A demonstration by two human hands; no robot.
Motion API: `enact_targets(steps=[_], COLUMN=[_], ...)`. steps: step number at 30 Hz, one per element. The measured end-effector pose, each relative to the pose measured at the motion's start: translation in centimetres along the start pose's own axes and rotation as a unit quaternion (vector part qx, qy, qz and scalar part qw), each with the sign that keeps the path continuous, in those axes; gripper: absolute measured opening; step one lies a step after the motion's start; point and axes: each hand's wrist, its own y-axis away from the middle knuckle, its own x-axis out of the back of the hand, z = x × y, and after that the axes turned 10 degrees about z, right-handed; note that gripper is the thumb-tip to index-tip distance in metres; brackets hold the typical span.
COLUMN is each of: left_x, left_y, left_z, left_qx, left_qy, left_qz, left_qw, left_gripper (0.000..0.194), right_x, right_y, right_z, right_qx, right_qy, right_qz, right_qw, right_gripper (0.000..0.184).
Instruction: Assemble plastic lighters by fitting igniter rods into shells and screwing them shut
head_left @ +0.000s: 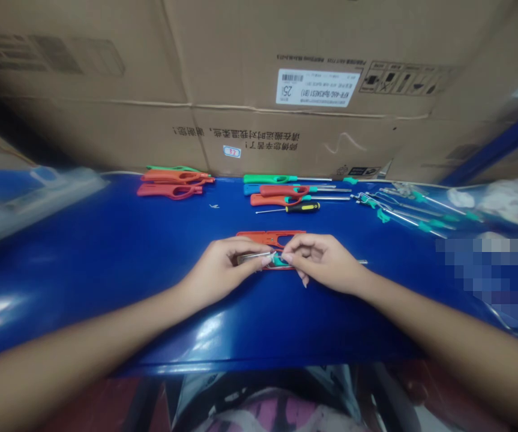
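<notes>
One blue table (159, 228) lay beneath everything. On the screwdriver's (302, 207) near side, the right hand (319, 258) had its fingertips pinched together, contents indiscernible, while the left hand (222, 264), over an orange casing (261, 237), gripped a shiny part (246, 258), probably to steady it beside the tiny teal piece (279, 260).

The white rectangular paper label (317, 87) on the brown cardboard sheet (240, 60) reads, upside down, "25" and "(B1)". Below, inverted black Chinese lettering (263, 135) includes "谢谢您".
</notes>
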Motion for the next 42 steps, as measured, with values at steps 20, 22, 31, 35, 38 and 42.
enact_targets(steps=[20, 22, 31, 35, 38, 42], left_x=[0.05, 0.03, 0.02, 0.04, 0.05, 0.03], left_y=[0.10, 0.06, 0.05, 0.06, 0.09, 0.12], left_z=[0.12, 0.10, 0.15, 0.14, 0.17, 0.22], left_qx=[0.008, 0.007, -0.006, -0.007, -0.006, -0.003], left_qy=[0.006, 0.006, -0.002, -0.003, -0.002, 0.002], left_qz=[0.002, 0.002, 0.001, 0.002, 0.001, -0.002], left_qw=[1.000, 1.000, 1.000, 1.000, 1.000, 1.000], left_gripper=[0.022, 0.021, 0.020, 0.020, 0.020, 0.020], right_x=[0.17, 0.19, 0.26, 0.25, 0.24, 0.25], right_y=[0.00, 0.04, -0.03, -0.08, -0.07, -0.04], right_z=[-0.19, -0.20, 0.01, 0.03, 0.00, -0.09], right_qx=[-0.003, -0.002, -0.002, -0.001, -0.003, -0.004], right_qy=[0.028, 0.028, 0.024, 0.023, 0.023, 0.025], right_qz=[-0.004, -0.006, -0.010, -0.009, -0.008, -0.008], right_qw=[1.000, 1.000, 1.000, 1.000, 1.000, 1.000], right_gripper=[0.037, 0.037, 0.037, 0.038, 0.038, 0.039])
